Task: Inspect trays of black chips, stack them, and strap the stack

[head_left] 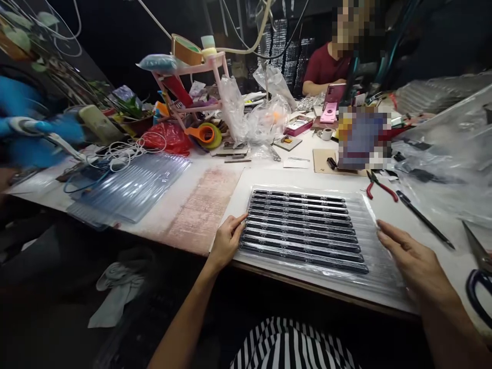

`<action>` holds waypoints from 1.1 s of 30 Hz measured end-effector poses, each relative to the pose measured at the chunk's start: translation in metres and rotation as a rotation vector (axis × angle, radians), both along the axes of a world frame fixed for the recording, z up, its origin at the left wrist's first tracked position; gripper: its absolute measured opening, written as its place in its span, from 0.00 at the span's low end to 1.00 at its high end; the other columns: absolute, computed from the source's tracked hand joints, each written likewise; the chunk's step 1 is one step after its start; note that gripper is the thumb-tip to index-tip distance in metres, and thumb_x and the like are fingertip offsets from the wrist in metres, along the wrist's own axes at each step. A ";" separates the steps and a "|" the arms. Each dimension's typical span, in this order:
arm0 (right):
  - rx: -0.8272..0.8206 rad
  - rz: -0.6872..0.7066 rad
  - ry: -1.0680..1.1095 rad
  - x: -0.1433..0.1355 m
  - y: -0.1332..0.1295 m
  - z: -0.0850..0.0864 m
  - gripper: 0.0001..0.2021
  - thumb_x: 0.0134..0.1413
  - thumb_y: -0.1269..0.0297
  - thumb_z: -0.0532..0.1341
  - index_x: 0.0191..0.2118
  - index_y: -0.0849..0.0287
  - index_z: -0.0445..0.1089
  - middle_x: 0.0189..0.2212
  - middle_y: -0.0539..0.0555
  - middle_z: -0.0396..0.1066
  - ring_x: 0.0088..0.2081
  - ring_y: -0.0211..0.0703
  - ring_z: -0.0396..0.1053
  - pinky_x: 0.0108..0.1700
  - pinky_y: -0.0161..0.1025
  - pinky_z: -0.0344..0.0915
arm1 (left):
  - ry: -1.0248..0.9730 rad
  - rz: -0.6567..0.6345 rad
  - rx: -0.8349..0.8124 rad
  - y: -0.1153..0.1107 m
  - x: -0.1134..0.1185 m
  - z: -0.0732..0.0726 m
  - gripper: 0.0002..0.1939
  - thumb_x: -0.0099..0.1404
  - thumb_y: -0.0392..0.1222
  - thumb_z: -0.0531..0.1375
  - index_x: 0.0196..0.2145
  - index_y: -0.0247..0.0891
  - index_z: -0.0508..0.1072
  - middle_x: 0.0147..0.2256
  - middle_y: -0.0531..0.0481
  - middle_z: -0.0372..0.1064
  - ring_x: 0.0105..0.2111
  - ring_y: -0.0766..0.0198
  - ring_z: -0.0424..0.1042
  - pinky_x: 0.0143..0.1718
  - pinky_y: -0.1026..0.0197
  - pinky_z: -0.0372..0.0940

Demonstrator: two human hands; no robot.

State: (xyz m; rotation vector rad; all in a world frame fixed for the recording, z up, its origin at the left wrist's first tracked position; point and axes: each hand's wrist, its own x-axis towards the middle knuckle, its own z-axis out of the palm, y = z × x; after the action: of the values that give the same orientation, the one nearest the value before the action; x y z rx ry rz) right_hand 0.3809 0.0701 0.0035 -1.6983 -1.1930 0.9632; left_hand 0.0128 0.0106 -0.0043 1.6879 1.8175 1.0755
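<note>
A transparent ribbed plastic tray (378,251) lies flat at the table's front edge. Several long black strips (303,230) sit side by side in its grooves, while the grooves at the right side hold none. My left hand (227,238) grips the tray's left edge, index finger stretched along the ends of the strips. On the opposite side, my right hand (413,259) holds the right edge, with its thumb partly hidden. Both hands are at the tray's rim, not on the strips.
Red-handled pliers (380,185), a black pen (425,219) and scissors (478,277) lie to the right. Stacked transparent trays (134,184) occupy the left. Behind stand a pink rack (192,69) and plastic bags (269,120). A person in a dark red shirt (326,69) sits opposite.
</note>
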 end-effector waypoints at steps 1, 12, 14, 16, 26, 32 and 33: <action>-0.014 -0.015 0.111 -0.001 0.000 0.003 0.23 0.43 0.52 0.64 0.47 0.53 0.72 0.53 0.50 0.67 0.57 0.45 0.60 0.62 0.39 0.51 | 0.012 -0.005 -0.002 -0.001 0.000 -0.001 0.20 0.68 0.45 0.50 0.52 0.36 0.69 0.29 0.51 0.58 0.29 0.65 0.62 0.34 0.61 0.60; 0.109 0.107 0.481 0.004 0.001 0.037 0.12 0.45 0.61 0.64 0.38 0.56 0.77 0.52 0.57 0.68 0.59 0.52 0.57 0.63 0.47 0.49 | 0.070 -0.065 -0.128 -0.003 0.005 0.011 0.23 0.67 0.51 0.51 0.56 0.39 0.66 0.34 0.49 0.58 0.37 0.61 0.63 0.43 0.56 0.62; 0.143 0.126 0.528 0.001 -0.002 0.046 0.16 0.45 0.62 0.64 0.44 0.53 0.74 0.56 0.57 0.63 0.55 0.58 0.63 0.58 0.55 0.58 | 0.030 -0.071 -0.150 -0.003 0.004 0.012 0.24 0.66 0.52 0.52 0.56 0.40 0.66 0.36 0.48 0.59 0.39 0.61 0.63 0.45 0.57 0.61; 0.162 0.136 0.548 -0.004 -0.005 0.053 0.23 0.45 0.65 0.64 0.50 0.47 0.69 0.59 0.56 0.59 0.49 0.60 0.68 0.51 0.59 0.65 | -0.083 -0.058 -0.160 -0.003 0.001 0.013 0.24 0.65 0.53 0.53 0.55 0.42 0.67 0.38 0.48 0.62 0.40 0.61 0.64 0.45 0.58 0.61; 0.436 -0.049 0.546 0.023 -0.006 0.042 0.20 0.57 0.66 0.51 0.55 0.54 0.66 0.59 0.54 0.60 0.62 0.49 0.51 0.64 0.49 0.44 | -0.746 0.315 -0.006 -0.011 -0.021 0.025 0.21 0.63 0.53 0.57 0.44 0.33 0.74 0.38 0.45 0.71 0.38 0.63 0.69 0.37 0.62 0.62; 0.158 -0.082 0.367 0.045 -0.014 0.031 0.28 0.61 0.48 0.40 0.64 0.49 0.51 0.64 0.51 0.46 0.63 0.55 0.45 0.61 0.55 0.49 | -0.174 0.063 0.065 0.023 0.001 0.045 0.14 0.64 0.47 0.56 0.40 0.35 0.75 0.38 0.46 0.71 0.39 0.61 0.70 0.40 0.60 0.63; 0.155 -0.101 0.388 0.045 -0.016 0.028 0.28 0.60 0.48 0.41 0.64 0.47 0.50 0.65 0.49 0.45 0.63 0.54 0.45 0.62 0.54 0.49 | -0.065 -0.018 0.093 0.035 0.007 0.047 0.13 0.65 0.45 0.55 0.39 0.36 0.75 0.38 0.46 0.71 0.39 0.61 0.70 0.40 0.60 0.63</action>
State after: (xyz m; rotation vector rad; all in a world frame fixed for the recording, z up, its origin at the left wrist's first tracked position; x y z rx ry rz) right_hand 0.4263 0.0543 0.0316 -1.3594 -0.8918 1.0509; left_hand 0.0195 0.0457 0.0426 1.6981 1.7333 1.2093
